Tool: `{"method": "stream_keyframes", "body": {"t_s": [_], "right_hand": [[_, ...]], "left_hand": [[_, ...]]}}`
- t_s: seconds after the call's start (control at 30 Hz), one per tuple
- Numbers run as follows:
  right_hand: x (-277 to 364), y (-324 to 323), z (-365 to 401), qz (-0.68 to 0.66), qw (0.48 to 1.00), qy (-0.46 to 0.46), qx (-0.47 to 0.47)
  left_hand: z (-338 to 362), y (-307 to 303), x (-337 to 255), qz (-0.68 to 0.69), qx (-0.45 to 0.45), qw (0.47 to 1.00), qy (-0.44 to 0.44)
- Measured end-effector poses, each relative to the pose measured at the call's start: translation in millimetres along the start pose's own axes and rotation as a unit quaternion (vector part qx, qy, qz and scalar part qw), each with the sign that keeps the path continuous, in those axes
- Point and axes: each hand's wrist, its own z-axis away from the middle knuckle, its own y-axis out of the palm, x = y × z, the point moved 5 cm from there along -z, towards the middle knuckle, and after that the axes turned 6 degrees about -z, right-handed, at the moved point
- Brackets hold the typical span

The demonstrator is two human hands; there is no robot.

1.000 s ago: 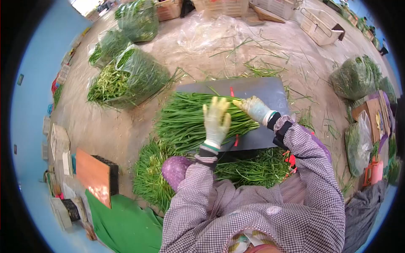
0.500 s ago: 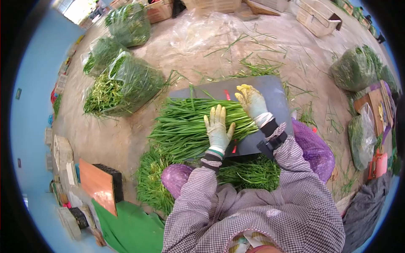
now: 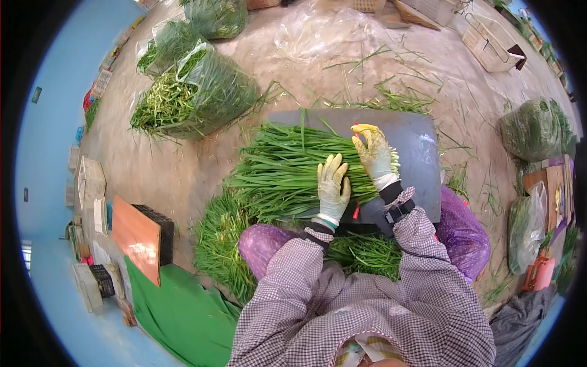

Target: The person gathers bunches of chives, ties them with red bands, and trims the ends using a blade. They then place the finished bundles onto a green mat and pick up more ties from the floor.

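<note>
A broad bunch of long green chives [image 3: 287,165] lies across a dark grey board [image 3: 422,165], its pale cut ends toward the right. My left hand [image 3: 333,191], in a pale glove with yellow fingertips, rests open on the near side of the bunch, fingers stretched. At the far side, my gloved right hand [image 3: 375,154] curves over the stalks near the cut ends. Its thumb and fingers are apart, right at the upper end of a red tie [image 3: 356,128]. The tie's other red end [image 3: 356,211] shows below the bunch; its middle is hidden beneath the stalks.
More loose chives [image 3: 223,238] lie left of the board and under its near edge [image 3: 367,254]. Bags of greens [image 3: 226,92] stand at the far left, with another bag [image 3: 529,131] at right. A plastic crate [image 3: 489,46] sits far right. Trimmed leaves litter the floor.
The view has shifted, so the board appears farther right. My right hand has come left and its fingers have curled toward the red tie's upper end. My left hand stays on the bunch, fingers less spread.
</note>
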Motion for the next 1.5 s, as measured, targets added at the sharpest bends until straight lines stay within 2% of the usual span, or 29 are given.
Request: {"method": "stream_keyframes", "body": {"t_s": [0.03, 0.07, 0.17, 0.4, 0.5, 0.6, 0.67, 0.73, 0.83, 0.87, 0.9, 0.93, 1.0, 1.1, 1.23, 1.27, 1.37, 1.5], "right_hand": [[5, 0, -4, -0.017, 0.999, -0.005, 0.035], [9, 11, -7, 0.027, 0.993, -0.031, 0.11], [25, 24, -4, 0.166, 0.945, -0.034, 0.281], [17, 34, -2, 0.265, 0.91, -0.015, 0.319], [24, 39, -3, 0.324, 0.881, -0.034, 0.343], [18, 48, 2, 0.325, 0.889, -0.042, 0.318], [7, 39, 1, 0.157, 0.942, 0.001, 0.297], [6, 24, 0, -0.03, 0.965, 0.062, 0.252], [-11, 26, 6, -0.138, 0.959, 0.11, 0.223], [-14, 24, 8, -0.138, 0.964, 0.098, 0.207], [-16, 22, 10, -0.173, 0.96, 0.125, 0.18], [-17, 20, 11, -0.208, 0.954, 0.152, 0.152], [-18, 13, 8, -0.267, 0.939, 0.18, 0.119], [-24, 8, 12, -0.463, 0.825, 0.319, 0.058], [-51, -16, 11, -0.527, 0.788, 0.316, -0.033], [-58, -23, 7, -0.589, 0.75, 0.289, -0.082], [-61, -75, -5, -0.608, 0.739, 0.252, -0.143], [-67, -199, 0, -0.545, 0.804, 0.117, -0.206]], "left_hand": [[3, 0, 1, 0.002, -0.002, 1.0, -0.004], [3, -1, 1, 0.007, -0.015, 1.0, -0.005], [3, -1, 2, 0.024, -0.024, 0.999, -0.008], [6, -2, 3, 0.036, -0.057, 0.998, -0.007], [5, -2, 3, 0.045, -0.07, 0.996, -0.014], [5, -1, 4, 0.038, -0.08, 0.996, -0.012], [6, 0, 4, 0.029, -0.074, 0.997, -0.012], [6, -1, 5, 0.025, -0.078, 0.996, -0.018], [4, -5, 1, 0.032, -0.091, 0.995, -0.029], [2, -7, -1, 0.032, -0.093, 0.995, -0.031], [1, -9, -1, 0.03, -0.095, 0.994, -0.034], [-2, -7, -1, 0.02, -0.078, 0.997, -0.009], [-5, -1, -1, -0.035, -0.023, 0.999, -0.016], [-6, 8, -1, -0.101, 0.038, 0.994, -0.025], [-9, 14, -3, -0.14, 0.058, 0.988, -0.026], [-11, 14, -3, -0.144, 0.061, 0.987, -0.028], [-10, 16, 0, -0.154, 0.063, 0.986, -0.023], [-9, 14, 0, -0.156, 0.056, 0.986, -0.022]]}}
